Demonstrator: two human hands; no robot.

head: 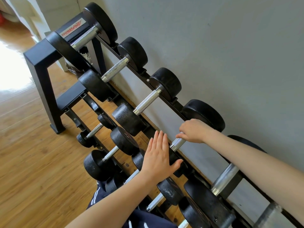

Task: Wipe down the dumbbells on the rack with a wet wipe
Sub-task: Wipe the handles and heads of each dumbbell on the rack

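Note:
A black dumbbell rack (pixel 41 63) stands along a grey wall with several black dumbbells on two tiers. My right hand (pixel 195 131) grips the knurled steel handle (pixel 177 143) of one top-tier dumbbell, close to its far head (pixel 204 113). A pale sliver shows at my fingers. Whether it is the wet wipe I cannot tell. My left hand (pixel 160 156) lies flat with straight fingers on that dumbbell's near head, which it mostly hides.
More top-tier dumbbells sit on both sides, one (pixel 148 101) to the left and a large one (pixel 225 180) to the right under my right forearm. Smaller dumbbells (pixel 111 153) fill the lower tier. Wooden floor (pixel 32 162) spreads to the left. My dark striped trousers (pixel 98 195) are below.

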